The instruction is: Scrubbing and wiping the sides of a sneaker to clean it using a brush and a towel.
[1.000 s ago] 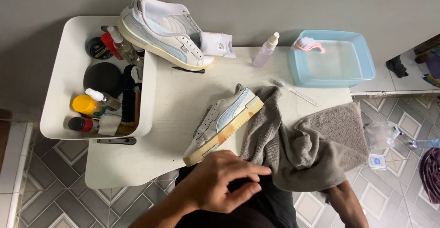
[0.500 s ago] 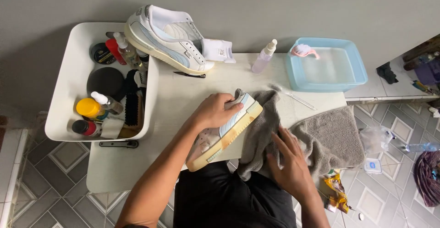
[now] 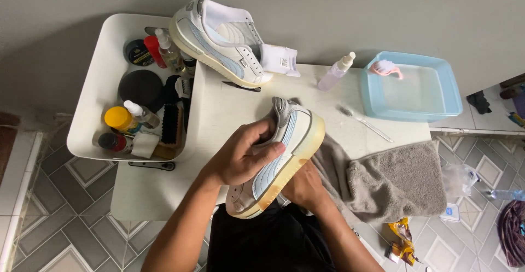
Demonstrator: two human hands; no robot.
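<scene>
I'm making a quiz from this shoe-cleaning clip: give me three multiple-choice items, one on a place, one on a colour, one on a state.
1. Where is the second sneaker?
A. In the basin
B. Propped on the tray's edge
C. On the floor

2. What colour is the basin?
A. Light blue
B. Red
C. Black

3. How is the held sneaker placed?
A. Flat on the towel
B. Inside the tray
C. Lifted and tilted, in both hands

Answers:
1 B: it rests on the rim of the white tray.
2 A: its walls are pale blue.
3 C: the left hand grips its upper, the right hand is under it, beside the towel.
</scene>
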